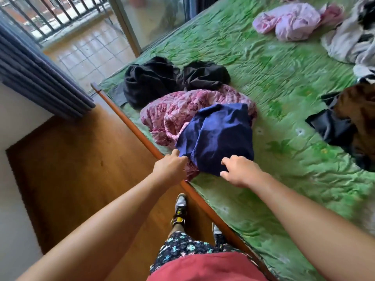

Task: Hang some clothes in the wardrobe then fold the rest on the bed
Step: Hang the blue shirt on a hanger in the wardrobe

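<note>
navy garment [215, 136] pinched in left grip [170, 169]
</note>
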Tool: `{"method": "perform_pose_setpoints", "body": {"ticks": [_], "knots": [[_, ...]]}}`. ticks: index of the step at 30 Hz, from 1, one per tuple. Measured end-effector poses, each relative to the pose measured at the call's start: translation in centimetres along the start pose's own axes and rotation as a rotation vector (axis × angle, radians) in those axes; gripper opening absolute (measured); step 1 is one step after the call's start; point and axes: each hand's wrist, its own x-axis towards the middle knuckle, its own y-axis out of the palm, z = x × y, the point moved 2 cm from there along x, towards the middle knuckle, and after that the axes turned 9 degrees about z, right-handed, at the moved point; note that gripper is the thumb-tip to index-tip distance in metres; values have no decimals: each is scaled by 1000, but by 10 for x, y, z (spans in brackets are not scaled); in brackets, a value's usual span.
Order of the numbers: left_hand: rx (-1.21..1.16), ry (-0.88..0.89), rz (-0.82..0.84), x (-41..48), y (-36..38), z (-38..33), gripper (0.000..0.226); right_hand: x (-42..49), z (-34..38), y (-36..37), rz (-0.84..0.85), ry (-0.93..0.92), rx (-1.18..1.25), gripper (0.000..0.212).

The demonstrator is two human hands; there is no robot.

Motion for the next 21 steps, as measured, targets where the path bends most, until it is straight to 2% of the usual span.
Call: {"method": "perform_pose_setpoints", "body": {"ticks": [6,10,12,16,21], "knots": [[188,129,205,100,-7,38,39,74,48,19,93,17,89,48],[294,221,416,147,8,51,52,114,72,34,192,41,193,55],[319,257,456,162,17,50,60,128,79,38,206,73,240,57],[237,312,336,183,26,47,64,147,78,37,72,167,319,46],[-107,357,103,195,8,48,22,159,67,25,25,213,587,51]]}}
